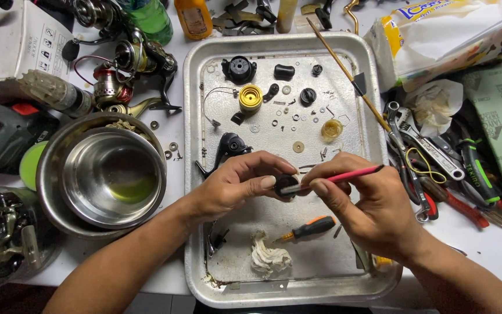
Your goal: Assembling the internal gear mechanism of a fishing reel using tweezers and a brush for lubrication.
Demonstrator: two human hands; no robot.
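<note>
Working over a dented metal tray (196, 174), the person is steadying a small black round part (286, 185) between the left thumb and fingers; the left hand (236, 186) is closed around it, holding it just above the tray's middle; the right hand (373, 212) is pinching a thin pink-handled brush (344, 176) like a pen, its pale tip touching the part; the step in hand looks like cleaning or greasing that piece, and it seems to be calling for a light, steady touch and a slow turning of the part under the tip; whether anything is on the tip cannot be told.

Nearest the body, a crumpled, stained wad of tissue (268, 259) is lying on the tray beside an orange-and-black screwdriver (312, 228) with a ribbed grip; further up, a black moulded reel body (228, 148) is sitting just left of the hands; beyond it, tiny washers, screws and springs are lying scattered on the scratched metal, along with a yellow ridged spool (250, 97), a black round cap (239, 70) and a small amber translucent cup (332, 129); a long thin wooden stick (344, 67) is crossing the tray's far right corner.

On the white surface to the left, nested shiny steel bowls (103, 174) are holding a little yellowish liquid; further back, fishing reels (129, 70) are lying in a heap; to the right, pliers and an adjustable wrench (431, 148) are lying in a pile.
</note>
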